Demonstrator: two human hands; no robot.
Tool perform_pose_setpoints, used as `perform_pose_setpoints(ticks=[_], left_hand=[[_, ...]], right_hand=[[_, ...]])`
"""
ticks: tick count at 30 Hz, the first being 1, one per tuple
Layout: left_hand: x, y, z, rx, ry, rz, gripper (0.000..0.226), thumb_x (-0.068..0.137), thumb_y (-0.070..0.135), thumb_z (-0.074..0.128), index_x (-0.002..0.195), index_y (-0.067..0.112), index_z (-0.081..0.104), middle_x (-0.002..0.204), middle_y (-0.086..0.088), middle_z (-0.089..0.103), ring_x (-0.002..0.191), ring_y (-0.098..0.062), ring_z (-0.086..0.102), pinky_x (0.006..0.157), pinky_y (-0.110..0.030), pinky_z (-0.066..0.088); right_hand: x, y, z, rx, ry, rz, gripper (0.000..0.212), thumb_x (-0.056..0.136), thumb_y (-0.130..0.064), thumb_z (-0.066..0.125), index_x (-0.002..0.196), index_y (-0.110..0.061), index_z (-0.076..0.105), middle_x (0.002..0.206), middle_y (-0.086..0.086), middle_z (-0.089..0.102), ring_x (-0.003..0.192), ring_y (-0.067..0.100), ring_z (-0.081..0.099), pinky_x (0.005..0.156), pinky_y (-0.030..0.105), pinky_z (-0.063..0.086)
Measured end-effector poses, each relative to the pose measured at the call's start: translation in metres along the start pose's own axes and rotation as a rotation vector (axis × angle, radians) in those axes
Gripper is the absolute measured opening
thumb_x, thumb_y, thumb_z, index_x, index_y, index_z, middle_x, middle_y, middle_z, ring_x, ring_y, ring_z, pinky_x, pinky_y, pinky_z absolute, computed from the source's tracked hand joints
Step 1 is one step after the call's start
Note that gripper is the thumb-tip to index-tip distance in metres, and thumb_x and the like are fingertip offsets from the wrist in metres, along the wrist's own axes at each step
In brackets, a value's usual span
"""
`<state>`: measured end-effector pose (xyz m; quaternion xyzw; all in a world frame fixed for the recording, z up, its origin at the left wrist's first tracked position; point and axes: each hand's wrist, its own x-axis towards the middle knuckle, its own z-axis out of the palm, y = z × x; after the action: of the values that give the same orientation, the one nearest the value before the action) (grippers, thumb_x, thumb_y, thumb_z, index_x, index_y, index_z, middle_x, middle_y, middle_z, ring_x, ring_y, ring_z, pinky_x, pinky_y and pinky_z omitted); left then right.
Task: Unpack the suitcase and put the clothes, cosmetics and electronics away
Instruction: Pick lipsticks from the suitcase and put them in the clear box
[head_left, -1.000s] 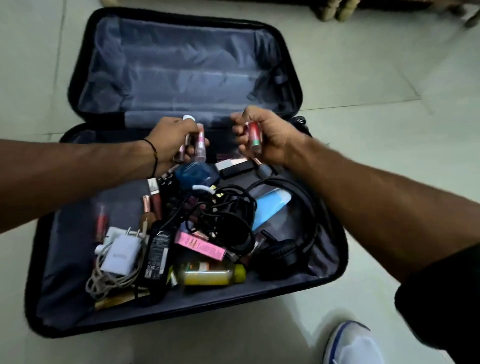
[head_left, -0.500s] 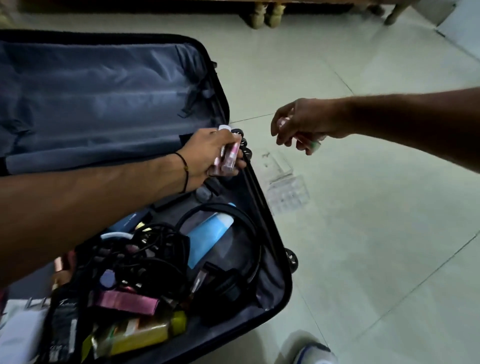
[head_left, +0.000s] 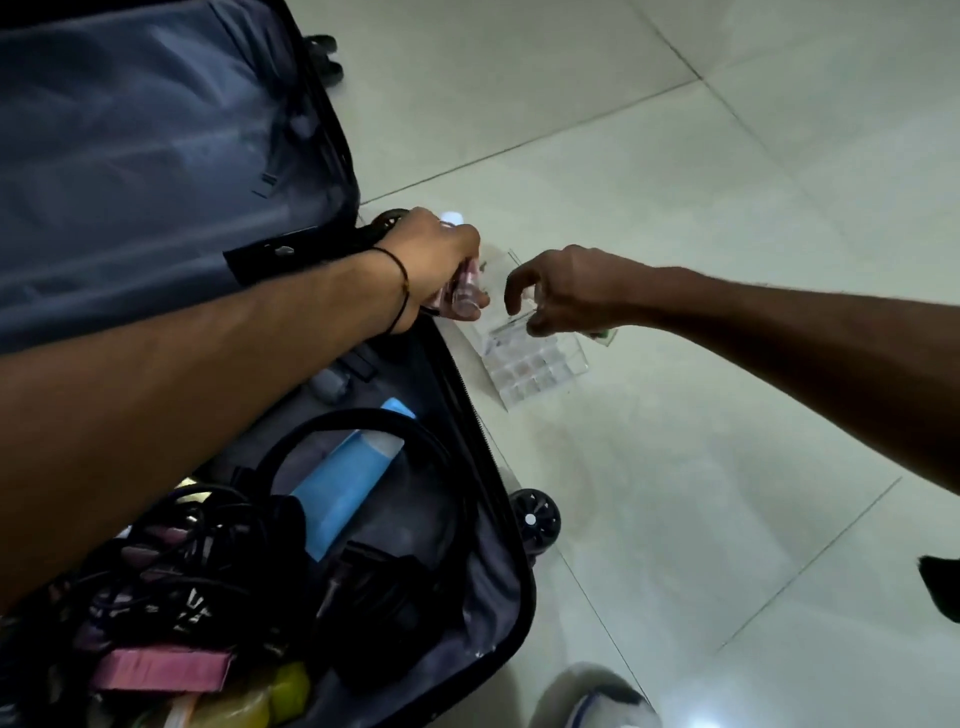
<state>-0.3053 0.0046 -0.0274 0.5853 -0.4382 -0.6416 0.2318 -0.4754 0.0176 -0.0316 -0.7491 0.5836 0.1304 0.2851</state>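
1. Left hand (head_left: 436, 260) has its grip clenched around pink lip-gloss tubes (head_left: 465, 283), at the open suitcase's (head_left: 483, 431) 2 o'clock edge.
2. Right hand (head_left: 571, 291) hovers with a loose, half-curled grip over the clear organizer (head_left: 535, 364) on the floor (head_left: 727, 208); whether it holds anything is unclear.

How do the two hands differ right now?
The left hand is closed around small pink cosmetic tubes; the right hand has its fingers loosely spread. The left wrist wears a thin black band; the right is bare. Both hover at the clear acrylic organiser on the floor.
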Motion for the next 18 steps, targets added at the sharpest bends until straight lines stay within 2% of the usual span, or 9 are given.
perform_pose_setpoints(ticks=[2,4,7,9,12,14,15,16,18], left_hand=[[0.008,0.0,0.01,0.009,0.01,-0.05,0.006,0.091,0.003,0.05,0.085,0.002,0.05,0.076,-0.019,0.057,0.057,-0.029,0.069,0.064,-0.05,0.058],[0.014,-0.006,0.019,0.093,0.013,-0.072,0.007,0.083,0.011,0.055,0.085,0.004,0.052,0.089,-0.024,0.063,0.075,-0.036,0.072,0.07,-0.059,0.058],[0.02,-0.021,0.03,0.233,0.021,-0.061,0.009,0.081,0.015,0.056,0.082,0.007,0.054,0.109,-0.028,0.065,0.095,-0.041,0.068,0.082,-0.061,0.055],[0.019,-0.029,0.036,0.31,-0.001,-0.049,0.009,0.083,0.016,0.056,0.086,0.007,0.055,0.106,-0.026,0.065,0.095,-0.041,0.067,0.082,-0.06,0.056],[0.013,-0.033,0.038,0.347,-0.067,-0.003,0.013,0.085,0.019,0.056,0.091,0.009,0.054,0.099,-0.024,0.066,0.091,-0.042,0.069,0.077,-0.061,0.056],[0.008,-0.034,0.038,0.305,-0.094,0.04,0.011,0.09,0.019,0.054,0.096,0.011,0.051,0.095,-0.022,0.066,0.085,-0.04,0.071,0.074,-0.064,0.055],[0.005,-0.035,0.038,0.263,-0.093,0.071,0.011,0.092,0.018,0.053,0.099,0.011,0.05,0.092,-0.019,0.064,0.082,-0.038,0.072,0.073,-0.065,0.055],[0.0,-0.036,0.038,0.196,-0.093,0.099,0.01,0.094,0.017,0.052,0.1,0.01,0.048,0.089,-0.016,0.062,0.078,-0.036,0.072,0.073,-0.064,0.055],[-0.008,-0.039,0.04,0.042,-0.111,0.122,0.01,0.097,0.014,0.051,0.104,0.007,0.048,0.088,-0.014,0.061,0.068,-0.029,0.07,0.066,-0.053,0.058]], right_hand=[[-0.001,0.004,0.003,0.003,0.027,0.023,0.023,0.082,-0.019,0.068,0.104,-0.026,0.068,0.081,-0.006,0.062,0.08,0.024,0.06,0.067,0.031,0.047],[-0.004,0.008,0.006,0.017,0.041,0.05,0.02,0.082,-0.02,0.068,0.102,-0.024,0.068,0.087,-0.001,0.066,0.08,0.025,0.061,0.068,0.032,0.049],[-0.015,0.014,0.009,0.075,0.045,0.092,0.018,0.082,-0.018,0.068,0.099,-0.024,0.068,0.073,-0.01,0.06,0.068,0.017,0.058,0.059,0.027,0.044],[-0.024,0.02,0.013,0.099,0.048,0.112,0.016,0.083,-0.019,0.068,0.098,-0.023,0.067,0.07,-0.013,0.057,0.064,0.013,0.056,0.056,0.026,0.041],[-0.039,0.026,0.021,0.182,0.062,0.145,0.014,0.083,-0.02,0.07,0.097,-0.021,0.066,0.063,-0.011,0.059,0.061,0.019,0.061,0.052,0.024,0.04],[-0.05,0.029,0.026,0.469,0.122,0.198,0.015,0.084,-0.013,0.069,0.099,-0.016,0.067,0.058,-0.005,0.061,0.047,0.019,0.056,0.049,0.022,0.041],[-0.057,0.03,0.028,0.687,0.165,0.232,0.016,0.086,-0.009,0.067,0.101,-0.013,0.067,0.063,0.002,0.064,0.046,0.021,0.056,0.05,0.023,0.044],[-0.063,0.03,0.028,0.91,0.196,0.265,0.018,0.088,-0.007,0.064,0.105,-0.01,0.066,0.072,0.007,0.067,0.05,0.023,0.06,0.05,0.026,0.048],[-0.076,0.028,0.031,1.3,0.182,0.292,0.016,0.095,-0.009,0.055,0.109,-0.004,0.059,0.089,0.012,0.072,0.065,0.029,0.068,0.055,0.031,0.055]])
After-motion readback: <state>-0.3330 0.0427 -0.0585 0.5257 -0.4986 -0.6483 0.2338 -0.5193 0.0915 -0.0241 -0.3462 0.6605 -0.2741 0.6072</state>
